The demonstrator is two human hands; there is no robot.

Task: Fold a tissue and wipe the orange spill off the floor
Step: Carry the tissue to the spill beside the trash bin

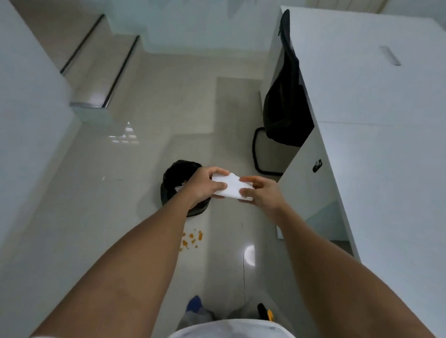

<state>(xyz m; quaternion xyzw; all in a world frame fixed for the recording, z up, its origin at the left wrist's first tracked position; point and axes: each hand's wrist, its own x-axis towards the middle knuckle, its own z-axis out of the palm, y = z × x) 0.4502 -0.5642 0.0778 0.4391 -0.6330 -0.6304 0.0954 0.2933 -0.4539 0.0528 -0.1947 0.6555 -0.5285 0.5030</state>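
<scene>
Glossy pale floor tiles run between white cabinets, and we're standing over them with both arms out in front. Up at chest height we've got the tissue, a white pad with its long axis running left to right, stretched between our two hands. Our left hand pinches the left end, thumb under and fingers curled over the top edge; our right hand pinches the right end the same way, so both are closed on the paper. It looks partly folded already, with one ridge showing near the middle, though we can't tell how many layers there are.

Now the spill: a scatter of small orange blobs on the floor, low and a touch left of the tissue, lying just off our left forearm and near the black-lined bin that sits behind our left hand. That's the relation that matters, since the target is straight down and slightly to the left, well apart from the paper, and it's on the left hand's side.

Our read: finish the fold, then crouch and bring the pad down onto those drops, probably with whichever hand keeps the tissue. Nothing has touched the orange yet.
</scene>
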